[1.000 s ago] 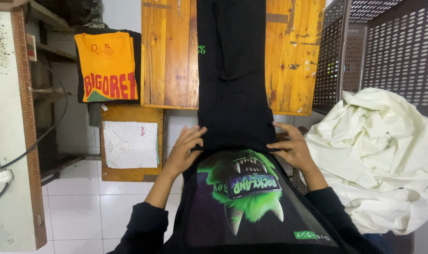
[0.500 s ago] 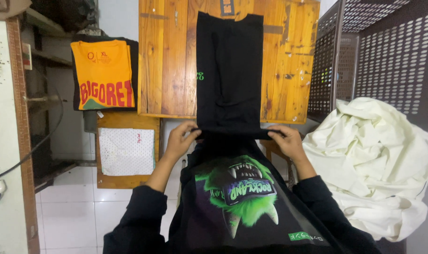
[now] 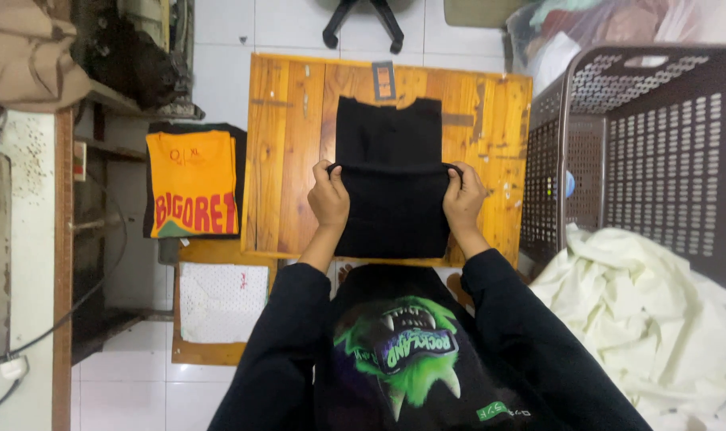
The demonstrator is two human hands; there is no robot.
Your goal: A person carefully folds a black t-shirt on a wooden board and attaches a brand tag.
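A black garment (image 3: 391,191) lies on a wooden table (image 3: 287,152), its near part folded up over the far part. My left hand (image 3: 328,195) grips the left end of the fold edge. My right hand (image 3: 464,195) grips the right end of the same edge. Both hands are above the table's middle, a garment's width apart. I wear a black top with a green and purple monster print (image 3: 399,351).
A folded orange shirt (image 3: 192,185) lies on a stack left of the table, with a white cloth (image 3: 221,292) on a low wooden box below it. A dark perforated basket (image 3: 650,152) stands at the right, above a heap of pale cream fabric (image 3: 658,327). A chair base (image 3: 363,24) is beyond the table.
My hands have lifted the garment's lower part from the table's near edge and carried it forward, folding it over the upper part. The garment now looks far shorter.
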